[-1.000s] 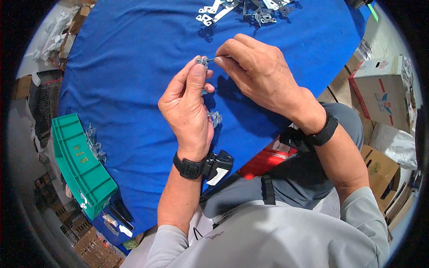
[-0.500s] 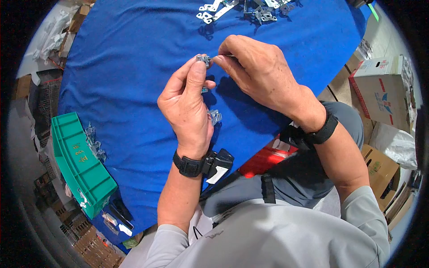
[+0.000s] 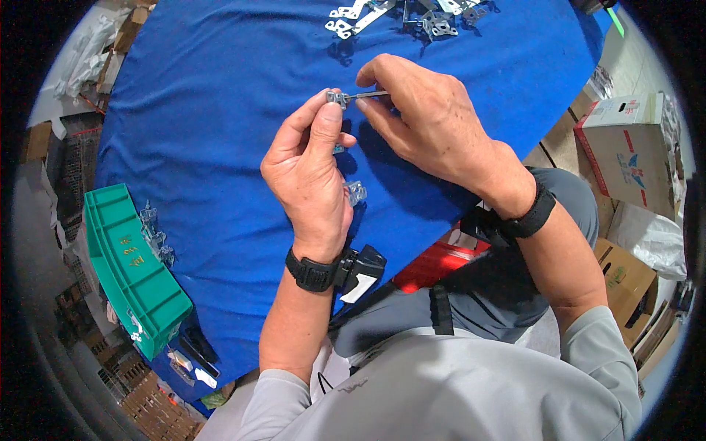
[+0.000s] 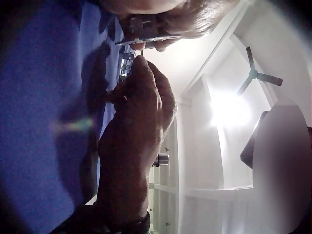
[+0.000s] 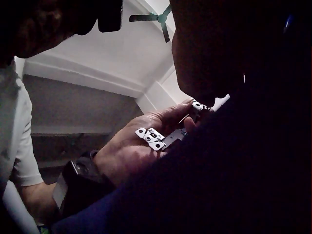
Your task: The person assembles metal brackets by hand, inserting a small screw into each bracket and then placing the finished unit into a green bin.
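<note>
In the head view the left hand [image 3: 312, 176] pinches the end of a small metal fitting [image 3: 337, 99] between thumb and forefinger. Another metal part [image 3: 356, 193] sticks out beside the palm; the right wrist view shows it as a plate with holes [image 5: 150, 138] lying across the left hand [image 5: 131, 146]. The right hand [image 3: 437, 121] holds a thin metal rod [image 3: 370, 94] with curled fingers, and the rod's tip meets the fitting. In the left wrist view the right hand [image 4: 134, 107] is dark, below the held metal piece [image 4: 146, 40].
Several metal brackets [image 3: 434, 26] lie at the far edge of the blue cloth [image 3: 220, 95]. A green tray [image 3: 136, 268] stands at the left, with clear or metal pieces [image 3: 156, 231] beside it. Cardboard boxes [image 3: 625, 151] stand on the floor at the right.
More of the rod shows between the right hand's fingers than before, and those fingertips sit slightly farther from the fitting. The left hand has barely moved.
</note>
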{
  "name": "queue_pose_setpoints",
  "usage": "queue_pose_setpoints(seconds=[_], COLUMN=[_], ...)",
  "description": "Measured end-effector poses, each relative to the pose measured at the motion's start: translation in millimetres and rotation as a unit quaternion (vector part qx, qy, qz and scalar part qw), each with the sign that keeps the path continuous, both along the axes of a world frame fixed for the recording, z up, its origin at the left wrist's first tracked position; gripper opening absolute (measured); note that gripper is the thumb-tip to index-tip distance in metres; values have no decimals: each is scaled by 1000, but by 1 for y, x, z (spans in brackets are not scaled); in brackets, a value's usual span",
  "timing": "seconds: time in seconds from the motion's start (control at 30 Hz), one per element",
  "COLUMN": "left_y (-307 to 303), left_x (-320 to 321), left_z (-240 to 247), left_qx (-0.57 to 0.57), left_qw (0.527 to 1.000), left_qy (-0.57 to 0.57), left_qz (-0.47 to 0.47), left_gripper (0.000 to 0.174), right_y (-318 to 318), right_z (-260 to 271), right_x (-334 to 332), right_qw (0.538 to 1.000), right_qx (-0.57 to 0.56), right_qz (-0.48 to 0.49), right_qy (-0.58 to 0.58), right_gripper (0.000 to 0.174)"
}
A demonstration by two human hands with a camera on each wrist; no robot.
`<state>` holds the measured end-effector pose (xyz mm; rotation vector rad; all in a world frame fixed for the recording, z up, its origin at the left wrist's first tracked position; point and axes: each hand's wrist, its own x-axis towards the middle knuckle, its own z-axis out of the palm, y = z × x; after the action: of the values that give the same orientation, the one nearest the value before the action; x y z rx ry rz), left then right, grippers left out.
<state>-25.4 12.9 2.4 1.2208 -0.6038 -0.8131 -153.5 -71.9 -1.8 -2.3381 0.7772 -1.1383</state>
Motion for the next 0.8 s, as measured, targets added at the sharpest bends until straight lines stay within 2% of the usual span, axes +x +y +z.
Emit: queue_pose_setpoints(seconds=[0.27,0.3,0.37,0.5,0.57,0.8], left_y=[0,0,0,0,0,-1], left_x=[1,0,0,0,-1,0], left_z=[-2,0,1,1,2,-1], left_qx=[-1,2,4,0,1,5], left_qw=[1000,1000,1000,1000,1000,1000], left_qy=[-20,-10,1,4,7,-12], left_qz=[-5,-4,-3,-7,-6,0], left_gripper=[21,21,20,20,20,21], right_y=[0,0,0,-1,0,0], right_z=[-1,-1,-1,-3,0,-3], right_x=[-3,-2,1,-1,-2,1], right_qw=[998,998,1000,1000,999,1000], right_qx=[-1,-1,1,-3,5,3], right_qz=[3,2,11,14,6,7], right_qy=[57,57,-17,1,46,7], right_gripper=[17,17,17,17,17,19])
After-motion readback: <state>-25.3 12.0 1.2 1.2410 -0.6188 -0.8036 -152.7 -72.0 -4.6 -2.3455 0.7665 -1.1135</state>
